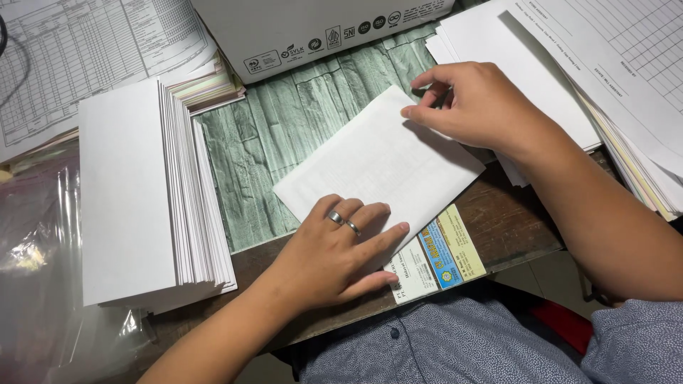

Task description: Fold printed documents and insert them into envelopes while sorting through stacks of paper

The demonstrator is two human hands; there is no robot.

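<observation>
White folded sheet (380, 167) flat on desk; left hand (334, 256) open, pressing near edge; right hand (473, 103) pinching far corner.

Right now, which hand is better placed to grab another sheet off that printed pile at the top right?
The right hand. It rests at the folded paper's far corner, right beside the printed pile. The left hand lies flat on the paper's near edge, on the far side from that pile.
</observation>
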